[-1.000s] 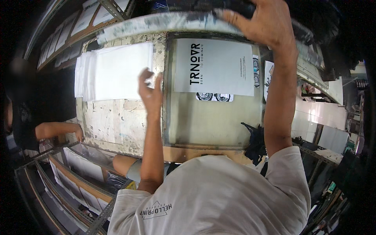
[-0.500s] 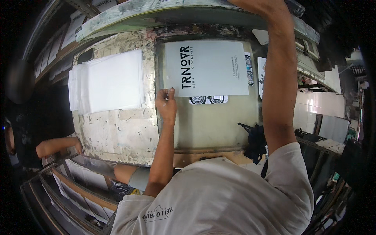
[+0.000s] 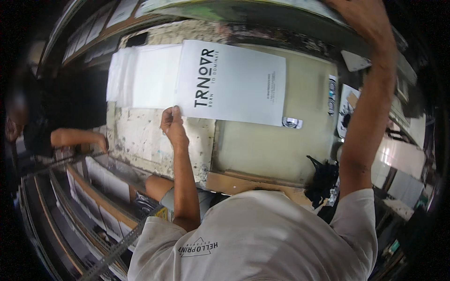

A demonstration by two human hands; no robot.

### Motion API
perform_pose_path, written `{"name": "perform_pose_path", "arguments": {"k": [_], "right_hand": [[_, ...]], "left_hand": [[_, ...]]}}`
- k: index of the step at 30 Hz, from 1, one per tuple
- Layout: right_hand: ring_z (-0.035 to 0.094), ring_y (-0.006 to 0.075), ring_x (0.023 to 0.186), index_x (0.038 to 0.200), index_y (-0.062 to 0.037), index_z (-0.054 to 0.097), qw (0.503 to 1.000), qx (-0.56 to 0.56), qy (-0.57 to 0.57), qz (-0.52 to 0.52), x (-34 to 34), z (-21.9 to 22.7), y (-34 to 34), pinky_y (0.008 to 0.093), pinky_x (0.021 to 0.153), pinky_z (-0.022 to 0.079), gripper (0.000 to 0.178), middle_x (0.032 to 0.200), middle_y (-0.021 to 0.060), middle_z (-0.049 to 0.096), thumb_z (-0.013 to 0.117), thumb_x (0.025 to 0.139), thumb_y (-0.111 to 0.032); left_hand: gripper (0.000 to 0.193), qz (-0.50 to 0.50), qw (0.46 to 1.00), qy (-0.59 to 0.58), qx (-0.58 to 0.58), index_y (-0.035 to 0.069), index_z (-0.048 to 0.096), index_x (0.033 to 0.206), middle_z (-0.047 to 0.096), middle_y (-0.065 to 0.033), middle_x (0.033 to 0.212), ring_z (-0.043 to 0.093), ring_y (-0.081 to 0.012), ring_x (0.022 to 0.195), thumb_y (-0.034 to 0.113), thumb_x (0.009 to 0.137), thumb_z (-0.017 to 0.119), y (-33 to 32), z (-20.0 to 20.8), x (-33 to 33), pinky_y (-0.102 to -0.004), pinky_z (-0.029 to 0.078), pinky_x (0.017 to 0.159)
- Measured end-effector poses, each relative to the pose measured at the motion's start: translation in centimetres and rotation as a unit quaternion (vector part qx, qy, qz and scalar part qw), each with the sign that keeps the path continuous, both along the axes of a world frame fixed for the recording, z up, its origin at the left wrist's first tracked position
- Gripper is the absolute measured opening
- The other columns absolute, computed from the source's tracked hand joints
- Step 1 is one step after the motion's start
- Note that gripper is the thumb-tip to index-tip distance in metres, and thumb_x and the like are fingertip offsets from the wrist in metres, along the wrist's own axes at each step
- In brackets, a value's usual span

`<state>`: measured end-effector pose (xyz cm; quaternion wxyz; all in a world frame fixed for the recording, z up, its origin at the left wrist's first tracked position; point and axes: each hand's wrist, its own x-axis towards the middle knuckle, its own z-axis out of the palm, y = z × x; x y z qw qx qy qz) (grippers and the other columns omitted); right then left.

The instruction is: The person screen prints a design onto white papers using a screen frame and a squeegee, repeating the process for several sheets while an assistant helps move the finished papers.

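My left hand (image 3: 173, 125) pinches the near left corner of a white printed sheet (image 3: 241, 86) with black lettering. That sheet slants across the gap between a stack of white sheets (image 3: 143, 77) and the pale greenish printing bed (image 3: 267, 150); its left edge overlaps the stack. On the bed, two patterned paper strips show: one strip (image 3: 293, 123) partly under the sheet's near right corner, another strip (image 3: 332, 95) farther right. At the top edge my right hand (image 3: 363, 16) grips the raised long frame (image 3: 262, 18), its fingertips partly cut off by the picture's edge.
A dark crumpled cloth (image 3: 323, 180) hangs at the bed's near right corner. Left of the worn table (image 3: 145, 133) stands another person, an arm (image 3: 79, 138) reaching to its edge. Racks with papers (image 3: 93, 201) fill the lower left. Another printed paper (image 3: 347, 105) lies right of the bed.
My left hand has drawn the printed sheet leftward off part of the bed and onto the stack's edge. My right hand stays at the raised frame. The view has shifted slightly.
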<state>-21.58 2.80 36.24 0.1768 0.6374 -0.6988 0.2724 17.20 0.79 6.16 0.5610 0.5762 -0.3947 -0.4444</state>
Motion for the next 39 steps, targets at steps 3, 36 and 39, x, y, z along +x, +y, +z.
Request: {"name": "perform_pose_path", "arguments": {"k": [3, 36, 39], "right_hand": [[0.067, 0.0285, 0.094, 0.104, -0.0017, 0.078, 0.996, 0.016, -0.087, -0.009, -0.9, 0.3, -1.1, 0.0401, 0.091, 0.051, 0.036, 0.1, 0.0176, 0.074, 0.083, 0.075, -0.023], [0.065, 0.0262, 0.117, 0.129, -0.0112, 0.071, 0.998, 0.053, -0.004, 0.022, -9.2, -2.3, -2.8, 0.0366, 0.102, 0.049, 0.05, 0.126, 0.0178, 0.068, 0.078, 0.087, -0.039], [0.067, 0.0263, 0.114, 0.127, -0.0105, 0.072, 0.995, 0.065, -0.063, 0.048, -8.3, -1.9, -2.6, 0.036, 0.1, 0.05, 0.05, 0.127, 0.018, 0.067, 0.08, 0.086, -0.038]], "left_hand": [[0.01, 0.047, 0.998, -0.033, -0.004, 0.012, 0.066, 0.088, 0.058, 0.0074, 0.074, 0.042, -0.0012, 0.061, 0.014, 0.097, 0.071, -0.2, -0.3, 7.2, -0.0185, 0.031, 0.053], [0.02, -0.069, 0.834, -0.546, -0.037, 0.015, 0.081, 0.091, 0.069, -0.0039, 0.104, 0.057, -0.0265, 0.109, 0.03, 0.077, 0.082, -8.4, -4.8, -5.7, -0.0448, 0.039, 0.09], [0.02, -0.059, 0.843, -0.527, -0.09, 0.015, 0.08, 0.091, 0.068, -0.0038, 0.103, 0.057, -0.0271, 0.108, 0.027, 0.077, 0.083, -9.1, -5.2, -5.3, -0.0442, 0.04, 0.09]]}}
